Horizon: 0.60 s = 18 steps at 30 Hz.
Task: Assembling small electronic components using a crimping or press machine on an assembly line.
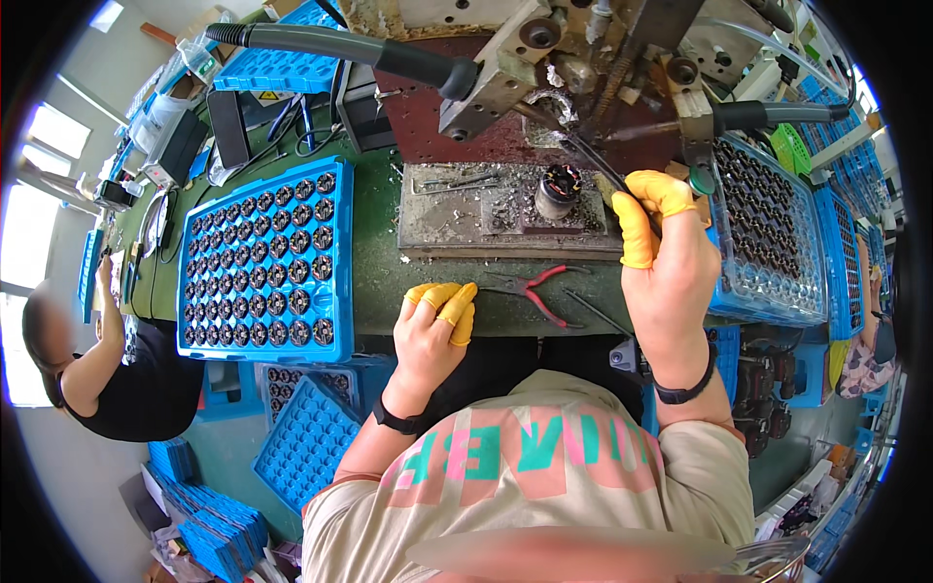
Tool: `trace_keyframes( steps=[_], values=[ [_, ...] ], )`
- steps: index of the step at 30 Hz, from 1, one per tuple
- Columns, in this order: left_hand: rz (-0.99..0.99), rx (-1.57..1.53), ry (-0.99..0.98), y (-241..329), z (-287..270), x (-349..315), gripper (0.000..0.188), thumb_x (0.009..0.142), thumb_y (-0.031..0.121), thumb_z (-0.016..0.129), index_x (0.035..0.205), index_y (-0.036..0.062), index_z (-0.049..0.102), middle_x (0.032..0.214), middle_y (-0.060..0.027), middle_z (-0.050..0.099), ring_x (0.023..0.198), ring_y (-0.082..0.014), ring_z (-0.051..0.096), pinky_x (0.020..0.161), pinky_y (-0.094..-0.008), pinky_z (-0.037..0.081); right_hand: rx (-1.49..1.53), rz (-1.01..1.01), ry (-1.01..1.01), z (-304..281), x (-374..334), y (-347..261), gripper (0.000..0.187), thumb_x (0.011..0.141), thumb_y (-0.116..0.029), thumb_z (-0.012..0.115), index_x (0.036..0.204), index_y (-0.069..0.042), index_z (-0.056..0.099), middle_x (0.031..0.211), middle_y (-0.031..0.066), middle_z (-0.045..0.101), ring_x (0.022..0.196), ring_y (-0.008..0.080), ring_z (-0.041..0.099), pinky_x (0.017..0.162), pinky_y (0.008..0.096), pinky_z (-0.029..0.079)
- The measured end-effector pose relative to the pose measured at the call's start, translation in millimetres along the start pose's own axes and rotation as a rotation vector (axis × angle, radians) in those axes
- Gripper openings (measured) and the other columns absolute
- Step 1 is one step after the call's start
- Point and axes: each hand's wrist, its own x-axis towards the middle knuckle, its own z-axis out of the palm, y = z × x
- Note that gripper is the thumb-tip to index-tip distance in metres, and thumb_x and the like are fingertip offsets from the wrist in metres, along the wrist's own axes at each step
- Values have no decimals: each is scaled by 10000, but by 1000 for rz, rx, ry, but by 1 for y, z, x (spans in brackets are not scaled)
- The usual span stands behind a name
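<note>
Gripping a slim dark tool [608, 173] near the machine [499, 78]

Fingers of the right hand [673, 255] clasp it; a loose grip could let it knock the round part [558, 196] on the metal block [442, 219]. The left hand [431, 335] curls its fingers beside red-handled pliers [535, 290]; whether they hold anything, I cannot tell. Left, a blue tray [344, 267] holds rows of round pieces [277, 248]; right, a clear tray [777, 305] holds more.

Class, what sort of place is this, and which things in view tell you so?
Probably a factory workshop for making or assembling small parts: a blue tray holds rows of matching round parts, and a metal machine stands at the green bench, where red-handled pliers lie.
</note>
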Motion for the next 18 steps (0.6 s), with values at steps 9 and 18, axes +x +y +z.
trace_keyframes(
  steps=[9,18],
  values=[
    [-3,-6,-3,-1,1,-1,289,762,38,756,1048,68,728,970,-70,648,873,-287,629,788,-364,532,46,87,10,-8,-9,5,218,864,-77,756,1023,-13,622,930,116,686,755,291,677,640,335,542],
    [5,8,0,0,0,1,286,755,34,757,1037,76,729,967,-63,647,871,-275,628,780,-356,531,-161,83,46,-20,-46,88,154,968,-17,589,1102,13,518,1188,194,645,1074,372,635,918,423,502]
  ],
)
